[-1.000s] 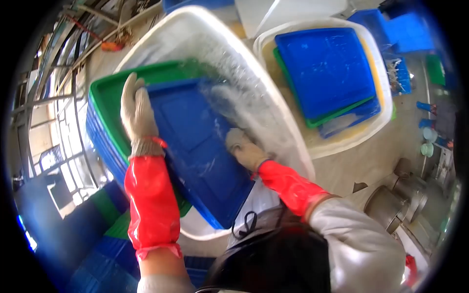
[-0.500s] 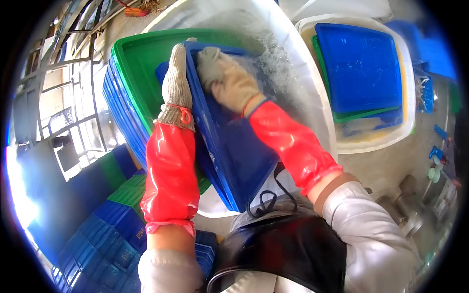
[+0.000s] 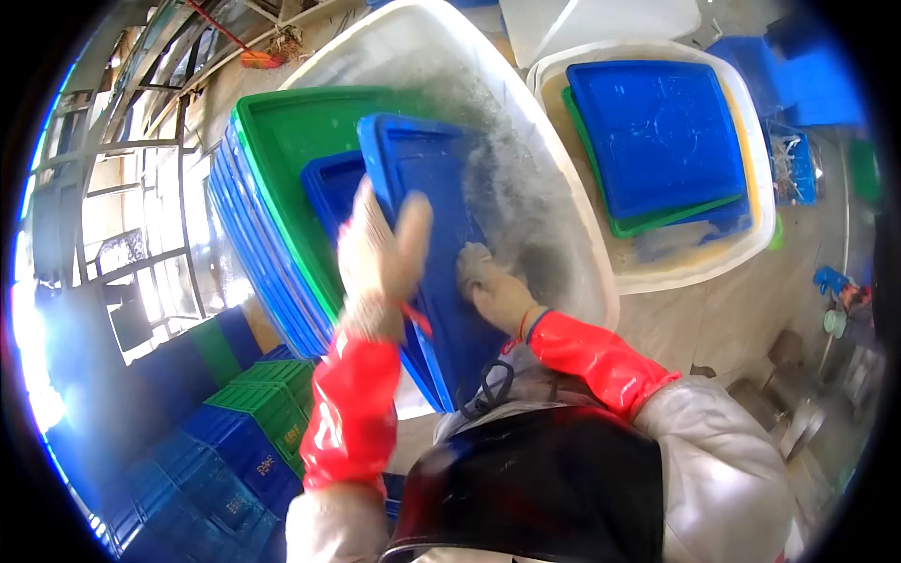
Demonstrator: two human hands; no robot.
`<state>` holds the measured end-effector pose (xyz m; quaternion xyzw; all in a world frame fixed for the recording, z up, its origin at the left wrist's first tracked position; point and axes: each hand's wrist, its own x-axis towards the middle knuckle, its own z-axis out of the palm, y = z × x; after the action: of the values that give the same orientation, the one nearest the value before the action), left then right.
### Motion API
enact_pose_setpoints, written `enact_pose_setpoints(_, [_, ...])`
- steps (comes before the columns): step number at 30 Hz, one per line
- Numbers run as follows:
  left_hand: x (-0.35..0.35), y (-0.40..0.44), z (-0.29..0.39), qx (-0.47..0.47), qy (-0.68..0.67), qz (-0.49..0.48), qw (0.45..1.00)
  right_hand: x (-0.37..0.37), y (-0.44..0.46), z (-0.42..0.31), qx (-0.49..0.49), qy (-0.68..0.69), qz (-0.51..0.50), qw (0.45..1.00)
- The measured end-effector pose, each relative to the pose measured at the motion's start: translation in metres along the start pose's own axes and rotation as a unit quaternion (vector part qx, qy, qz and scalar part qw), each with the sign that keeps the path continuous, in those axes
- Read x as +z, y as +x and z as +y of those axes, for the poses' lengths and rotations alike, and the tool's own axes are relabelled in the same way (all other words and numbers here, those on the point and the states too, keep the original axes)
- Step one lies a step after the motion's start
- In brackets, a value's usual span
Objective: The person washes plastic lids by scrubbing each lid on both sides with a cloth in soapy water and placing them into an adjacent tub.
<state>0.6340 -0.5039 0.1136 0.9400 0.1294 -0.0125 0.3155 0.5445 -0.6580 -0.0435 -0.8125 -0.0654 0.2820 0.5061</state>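
Note:
A shallow blue plastic tray (image 3: 450,206) stands tilted in a large white tub (image 3: 587,216) with foamy water. At the tray's left rim is my left hand (image 3: 380,253), gloved and blurred, its thumb spread from the fingers. My right hand (image 3: 507,298), in a knit glove, is closed on a grey cloth (image 3: 472,263) against the tray's inner face. Another blue tray (image 3: 328,178) shows partly behind it. Left of these, a green tray (image 3: 272,122) lies on top of a stack of blue trays (image 3: 249,235). Red sleeves cover both forearms.
To the right, a second white tub (image 3: 690,277) holds a blue tray (image 3: 657,141) over a green one. Blue crates (image 3: 206,479) and green crates (image 3: 258,403) stand at lower left. A red broom (image 3: 261,59) lies at the top left. A black apron (image 3: 535,479) covers my front.
My right hand has moved the cloth down the tray toward me. My left hand has slid down the rim and its thumb has spread. The tray's top has shifted slightly, exposing more of the one behind.

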Motion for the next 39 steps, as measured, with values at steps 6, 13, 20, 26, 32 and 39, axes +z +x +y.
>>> enact_pose_setpoints(6, [-0.026,-0.119,-0.001,-0.039,-0.046,0.03,0.998,-0.012,0.007,-0.081,-0.197,0.016,0.095,0.976])
enact_pose_setpoints(13, [-0.135,-0.208,0.006,-0.152,-0.308,0.181,0.921,-0.008,0.075,-0.192,-0.508,-0.063,0.03,0.858])
enact_pose_setpoints(20, [-0.162,-0.323,0.029,-0.168,-0.273,0.319,0.892,-0.004,0.099,-0.07,-0.183,-0.028,0.049,0.981])
enact_pose_setpoints(26, [-0.138,-0.303,0.041,-0.091,-0.259,0.351,0.895,-0.024,-0.011,0.039,-0.162,-0.046,-0.085,0.982])
enact_pose_setpoints(32, [-0.188,-0.256,0.085,0.005,-0.179,0.266,0.947,-0.099,-0.031,0.036,-0.014,0.171,-0.295,0.94])
enact_pose_setpoints(39, [-0.293,-0.209,0.044,0.174,0.195,0.39,0.883,-0.115,-0.074,0.077,-0.108,0.134,-0.075,0.982])
